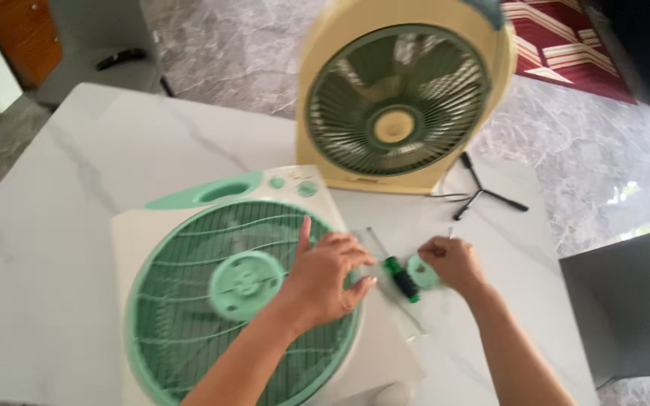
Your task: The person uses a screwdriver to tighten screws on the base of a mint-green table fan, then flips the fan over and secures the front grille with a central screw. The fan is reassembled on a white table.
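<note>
Box fan front panel lying flat on a white table — grille step in hand.
Left hand [325, 274] rests spread, holding nothing, on the green grille [212, 301], near left; right hand [451, 261] pinches a small green cap [420, 272] beside a screwdriver [399, 277]. Judged next: a steady grille, the cap set down.

A box fan [227, 301] lies flat on the table [62, 188], a screwdriver [400, 278] to its right, another fan [400, 98] upright behind.

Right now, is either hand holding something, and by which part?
The right hand pinches the small round green plastic knob at its rim. The left hand holds nothing; it rests flat on the round green plastic fan grille.
</note>
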